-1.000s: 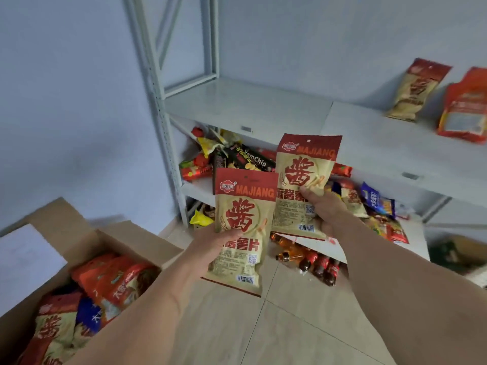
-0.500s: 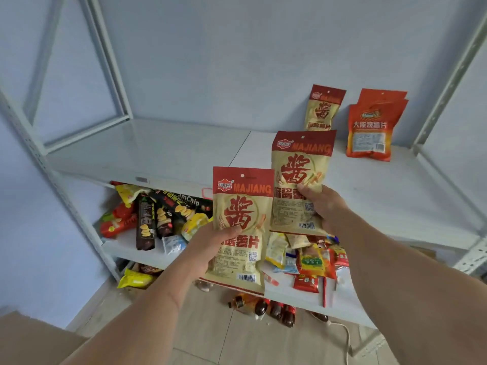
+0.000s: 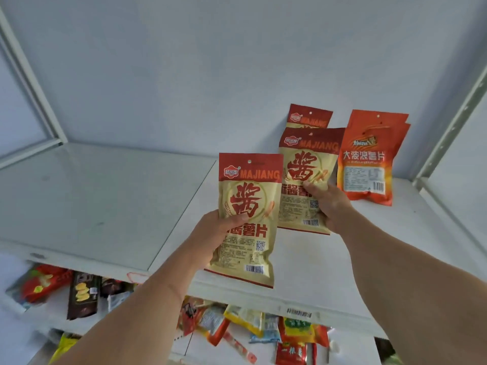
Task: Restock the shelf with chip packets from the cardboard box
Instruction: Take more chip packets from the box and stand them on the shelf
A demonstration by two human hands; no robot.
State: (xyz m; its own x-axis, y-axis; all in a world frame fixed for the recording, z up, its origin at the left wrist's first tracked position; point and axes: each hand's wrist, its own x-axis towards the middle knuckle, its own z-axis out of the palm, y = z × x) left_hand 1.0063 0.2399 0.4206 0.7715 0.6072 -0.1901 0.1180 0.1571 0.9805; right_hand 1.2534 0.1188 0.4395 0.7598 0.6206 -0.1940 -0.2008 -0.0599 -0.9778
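**Red-and-tan chip packets held up at the top shelf, one per hand**

Red-topped "MAJIANG" packets, two of them, were both off the shelf and in the air. Left hand [image 3: 213, 234] gripped the near packet [image 3: 249, 219] around its middle, thumb across the front print, fingers behind it. That packet stood upright, above the front part of the top shelf [image 3: 105, 206], barcode at the bottom.

Right hand [image 3: 328, 204] gripped the far packet [image 3: 307, 180] from its right side, thumb on the front, fingers wrapped behind. This one was upright too, held further in over the shelf and higher. Whether its lower edge touched the shelf board, could not tell.

Already on the shelf, leaning against the back wall [image 3: 210, 75]: a matching packet [image 3: 309, 117], mostly hidden behind the one in the right hand, only its red header showing. Just beside it to the right stood the orange packets [image 3: 369, 159], at least two stacked front to back, the front one with white characters and a barcode low on the right.

White metal upright [image 3: 448, 127] ran diagonally at the right end of the shelf. Left half of the shelf board showed a glossy surface with a few smudges.

Lower shelf [image 3: 342, 349] carried mixed snacks [image 3: 263, 327] in a loose pile: a dark brown pack [image 3: 83, 296] with yellow chips printed on it, red and yellow sachets, some blurred. Cardboard box was out of frame.
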